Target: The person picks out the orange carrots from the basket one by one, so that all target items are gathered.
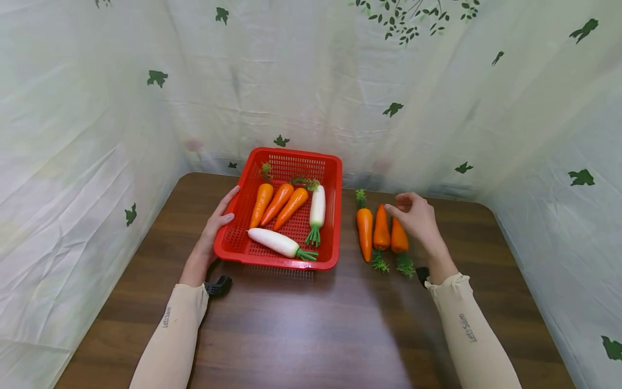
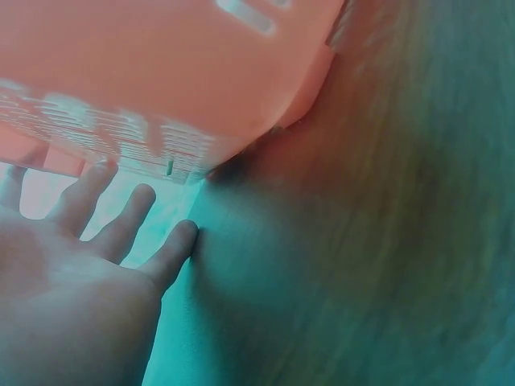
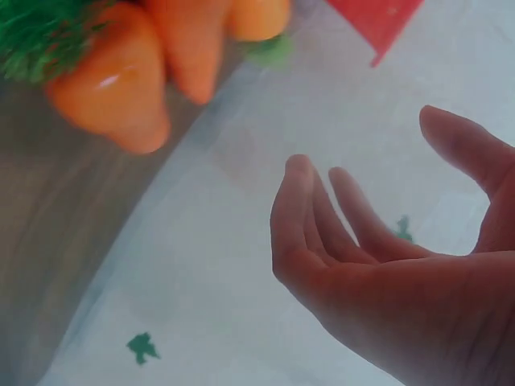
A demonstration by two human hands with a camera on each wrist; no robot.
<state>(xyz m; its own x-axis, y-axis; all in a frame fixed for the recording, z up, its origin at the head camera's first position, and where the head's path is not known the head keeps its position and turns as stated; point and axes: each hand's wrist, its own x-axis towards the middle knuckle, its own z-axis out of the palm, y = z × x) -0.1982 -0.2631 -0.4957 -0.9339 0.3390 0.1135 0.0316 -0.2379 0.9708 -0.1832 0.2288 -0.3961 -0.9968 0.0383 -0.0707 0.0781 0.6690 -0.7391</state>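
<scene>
My left hand (image 1: 212,231) is at the left side of a red plastic basket (image 1: 277,262), fingers extended along its rim. In the left wrist view, those fingers are spread beside the basket's slotted wall. Inside lie several vegetables: three carrots (image 1: 278,204) with green tops, an upright-lying white radish (image 1: 317,208) and another white radish (image 1: 274,241) across the front. My right hand (image 1: 419,219) hovers over the right-hand carrot (image 1: 399,239), partly covering it, fingers loosely bent and holding nothing. Beside it lie a middle carrot (image 1: 382,232) and a left carrot (image 1: 365,233).
The brown wooden table (image 1: 311,335) extends toward me. A pale curtain (image 1: 311,81) with green leaf prints hangs close behind the table and along both sides. The basket stands near the table's back edge.
</scene>
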